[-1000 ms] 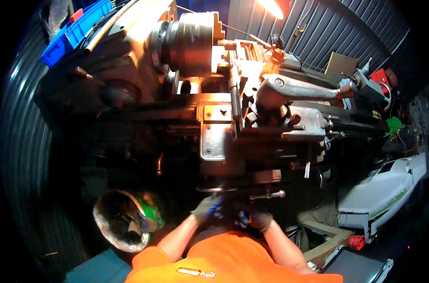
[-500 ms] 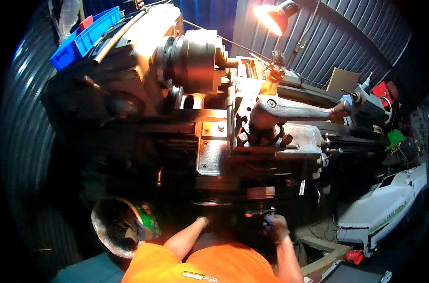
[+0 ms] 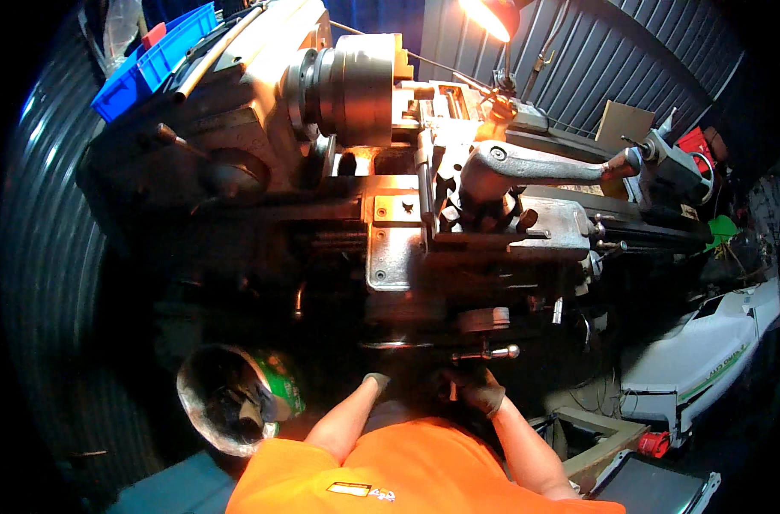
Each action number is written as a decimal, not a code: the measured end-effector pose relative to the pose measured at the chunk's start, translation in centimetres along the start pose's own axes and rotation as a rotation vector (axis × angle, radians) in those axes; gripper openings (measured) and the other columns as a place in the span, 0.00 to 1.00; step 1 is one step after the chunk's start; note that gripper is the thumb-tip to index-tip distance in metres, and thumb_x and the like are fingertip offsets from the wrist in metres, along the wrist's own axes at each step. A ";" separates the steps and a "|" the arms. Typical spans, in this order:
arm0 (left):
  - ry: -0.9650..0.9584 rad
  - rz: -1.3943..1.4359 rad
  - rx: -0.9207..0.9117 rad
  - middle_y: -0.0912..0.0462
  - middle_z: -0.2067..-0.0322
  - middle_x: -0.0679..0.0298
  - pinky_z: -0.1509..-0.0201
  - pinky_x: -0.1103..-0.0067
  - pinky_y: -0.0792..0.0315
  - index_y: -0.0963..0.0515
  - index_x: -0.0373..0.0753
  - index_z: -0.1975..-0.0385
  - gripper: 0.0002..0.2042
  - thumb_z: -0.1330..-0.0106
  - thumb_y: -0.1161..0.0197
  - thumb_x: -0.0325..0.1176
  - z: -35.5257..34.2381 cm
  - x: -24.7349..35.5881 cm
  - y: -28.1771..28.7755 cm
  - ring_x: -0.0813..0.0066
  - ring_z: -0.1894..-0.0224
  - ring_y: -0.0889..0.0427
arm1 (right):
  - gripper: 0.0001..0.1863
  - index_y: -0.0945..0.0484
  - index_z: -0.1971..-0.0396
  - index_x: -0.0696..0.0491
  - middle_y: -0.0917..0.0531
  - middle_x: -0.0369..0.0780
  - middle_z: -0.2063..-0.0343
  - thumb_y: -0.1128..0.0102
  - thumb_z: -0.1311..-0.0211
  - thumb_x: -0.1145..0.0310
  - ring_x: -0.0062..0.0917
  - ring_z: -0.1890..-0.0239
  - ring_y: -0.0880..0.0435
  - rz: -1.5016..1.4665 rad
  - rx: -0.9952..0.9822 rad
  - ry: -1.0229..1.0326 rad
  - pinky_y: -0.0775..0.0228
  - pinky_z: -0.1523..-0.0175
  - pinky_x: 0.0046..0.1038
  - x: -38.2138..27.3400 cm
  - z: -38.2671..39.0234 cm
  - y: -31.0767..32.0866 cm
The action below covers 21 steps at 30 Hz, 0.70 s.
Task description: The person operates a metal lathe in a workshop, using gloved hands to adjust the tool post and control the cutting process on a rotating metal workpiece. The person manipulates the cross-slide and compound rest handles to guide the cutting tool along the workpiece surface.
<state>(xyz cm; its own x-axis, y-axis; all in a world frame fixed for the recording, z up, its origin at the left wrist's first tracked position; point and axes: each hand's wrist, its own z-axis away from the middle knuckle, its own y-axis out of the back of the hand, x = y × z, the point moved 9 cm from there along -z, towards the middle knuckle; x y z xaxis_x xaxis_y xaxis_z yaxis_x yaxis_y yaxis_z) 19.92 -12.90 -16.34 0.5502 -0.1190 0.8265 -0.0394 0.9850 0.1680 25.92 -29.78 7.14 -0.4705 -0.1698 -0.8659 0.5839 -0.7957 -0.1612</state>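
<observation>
A metal lathe fills the middle of the view, its chuck at the upper left and a tool post with a thick grey lever to the right. Below the carriage plate, a small crank handle with a round metal knob shows beside a pale dial. My right hand, in a dark glove, sits just below this crank, apart from its knob; shadow hides its fingers. Left of it, my left hand reaches into the dark under the carriage, where its fingers are lost.
At the lower left stands a round bucket with items inside, a green container at its side. A lit lamp hangs above. A white panel and a wooden frame lie right. A blue crate rests upper left.
My right hand has come away from the crank and moved left, closer to my body. The whole view has shifted, so the lathe sits higher in it. My left hand stays low in shadow.
</observation>
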 end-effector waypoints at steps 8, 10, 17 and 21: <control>0.012 0.146 0.044 0.22 0.45 0.64 0.43 0.75 0.29 0.24 0.41 0.43 0.20 0.28 0.45 0.44 3.6 -0.2 4.8 0.73 0.46 0.25 | 0.07 0.19 0.63 0.56 0.15 0.37 0.69 0.39 0.33 0.67 0.23 0.69 0.17 0.318 -0.060 -0.129 0.24 0.61 0.27 -0.3 2.7 0.2; 0.125 0.243 0.053 0.17 0.54 0.65 0.50 0.73 0.26 0.21 0.39 0.46 0.17 0.32 0.40 0.39 4.5 -1.4 6.8 0.72 0.54 0.21 | 0.08 0.19 0.61 0.56 0.15 0.37 0.68 0.38 0.35 0.68 0.23 0.66 0.16 0.253 -0.079 -0.102 0.23 0.59 0.28 -0.1 3.6 2.0; 0.285 0.094 0.214 0.16 0.57 0.58 0.47 0.73 0.27 0.25 0.32 0.45 0.21 0.39 0.41 0.31 4.7 -4.7 10.0 0.68 0.54 0.20 | 0.15 0.19 0.53 0.61 0.14 0.45 0.57 0.36 0.39 0.71 0.29 0.59 0.13 0.210 -0.128 -0.326 0.21 0.52 0.30 -5.9 9.2 13.7; 0.190 0.170 0.510 0.17 0.55 0.58 0.44 0.72 0.28 0.23 0.32 0.48 0.20 0.35 0.36 0.37 6.1 -10.2 12.2 0.68 0.50 0.20 | 0.17 0.19 0.54 0.61 0.14 0.46 0.58 0.36 0.38 0.67 0.29 0.59 0.13 0.239 -0.148 -0.132 0.21 0.52 0.30 -17.1 10.5 22.6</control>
<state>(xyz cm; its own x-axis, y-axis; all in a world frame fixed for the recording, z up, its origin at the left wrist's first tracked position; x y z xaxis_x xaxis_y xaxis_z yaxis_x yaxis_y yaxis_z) 8.74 -0.40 -19.43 0.6397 0.1075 0.7611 -0.5124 0.7978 0.3179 40.23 -51.00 23.29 -0.3843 -0.4232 -0.8205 0.7738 -0.6324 -0.0362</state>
